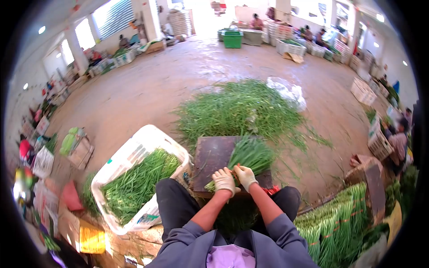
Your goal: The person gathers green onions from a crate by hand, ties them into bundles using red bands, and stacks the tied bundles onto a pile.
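Observation:
A bunch of chives (252,154) lies slantwise over a dark, low table (212,149) between my knees, leaves fanned toward the far right and stalk ends at the near left. My left hand (225,180), in a pale glove, closes over the stalk end. Just to its right, my right hand (245,177), gloved too, closes around the middle of the bunch. A bit of orange-red shows between the hands, perhaps a band. Some red strips (271,190) lie by the table's near right corner.
Loose greens (241,109) lie heaped on the floor beyond the table, with a clear plastic bag (289,93) beside them. At left stands a white crate (149,134) full of greens. Banded bunches (337,223) stand in rows at right. Other people sit along the walls.

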{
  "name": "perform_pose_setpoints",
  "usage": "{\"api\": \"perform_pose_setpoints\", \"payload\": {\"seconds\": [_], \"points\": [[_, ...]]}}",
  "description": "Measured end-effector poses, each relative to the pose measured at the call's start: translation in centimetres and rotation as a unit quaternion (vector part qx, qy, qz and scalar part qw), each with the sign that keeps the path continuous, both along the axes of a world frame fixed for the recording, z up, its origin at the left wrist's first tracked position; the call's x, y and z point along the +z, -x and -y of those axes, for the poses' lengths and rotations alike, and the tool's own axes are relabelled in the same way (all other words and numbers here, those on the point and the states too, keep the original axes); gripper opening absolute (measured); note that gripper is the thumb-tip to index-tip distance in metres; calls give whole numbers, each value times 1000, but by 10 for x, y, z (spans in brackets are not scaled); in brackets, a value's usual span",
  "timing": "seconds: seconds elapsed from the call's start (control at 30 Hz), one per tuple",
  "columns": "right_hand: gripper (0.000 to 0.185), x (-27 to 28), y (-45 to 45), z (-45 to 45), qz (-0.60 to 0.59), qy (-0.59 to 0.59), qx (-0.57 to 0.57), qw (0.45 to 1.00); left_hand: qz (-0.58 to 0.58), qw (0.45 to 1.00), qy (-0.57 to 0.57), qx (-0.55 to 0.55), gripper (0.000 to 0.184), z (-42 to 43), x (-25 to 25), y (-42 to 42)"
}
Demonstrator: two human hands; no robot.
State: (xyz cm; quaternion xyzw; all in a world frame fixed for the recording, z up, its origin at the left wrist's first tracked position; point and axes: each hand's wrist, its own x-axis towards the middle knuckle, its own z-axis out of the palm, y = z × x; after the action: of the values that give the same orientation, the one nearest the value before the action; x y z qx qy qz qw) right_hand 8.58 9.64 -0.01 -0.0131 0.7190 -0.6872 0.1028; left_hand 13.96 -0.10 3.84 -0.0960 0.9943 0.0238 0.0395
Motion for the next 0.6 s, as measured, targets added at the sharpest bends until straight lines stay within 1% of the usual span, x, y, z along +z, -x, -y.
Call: {"api": "perform_pose_setpoints", "payload": {"seconds": [0.03,0.07,0.1,0.13,0.2,0.23,0.27,0.33,0.37,0.4,0.47,0.5,0.53,0.57,0.6], "points": [[31,6,1,-5,108,67,36,991,-16,1000,18,4,100,-4,-3,0],[29,11,1,-10,218,129,71,965,-25,999,36,17,95,-9,-5,-1],[29,18,-2,-4,253,134,52,957,-37,998,45,14,94,-10,-9,-4],[33,18,0,-6,262,138,71,953,-48,997,53,13,93,-12,-14,-6],[38,17,2,1,291,152,45,943,-59,996,64,1,71,-10,-25,-6],[40,18,2,4,294,154,39,943,-104,991,85,4,45,-10,-34,-6],[43,21,2,7,294,157,30,943,-115,989,94,8,28,-10,-43,-5],[43,33,-1,7,285,142,46,947,-100,994,54,10,54,-4,-54,2],[43,39,-4,5,267,145,62,951,-76,997,3,7,61,1,-55,5],[42,47,-9,2,247,149,76,954,-78,997,5,13,61,9,-44,7],[40,61,-22,-8,172,114,91,974,35,986,-161,28,66,31,-12,10],[38,68,-29,-13,172,96,94,976,71,974,-213,41,70,44,2,14],[37,67,-35,-18,170,94,102,976,94,967,-233,28,61,55,-2,21],[37,66,-38,-18,181,119,95,972,132,950,-283,-3,52,67,3,24],[36,65,-39,-19,192,145,78,968,158,939,-306,-25,46,76,-18,33]]}}
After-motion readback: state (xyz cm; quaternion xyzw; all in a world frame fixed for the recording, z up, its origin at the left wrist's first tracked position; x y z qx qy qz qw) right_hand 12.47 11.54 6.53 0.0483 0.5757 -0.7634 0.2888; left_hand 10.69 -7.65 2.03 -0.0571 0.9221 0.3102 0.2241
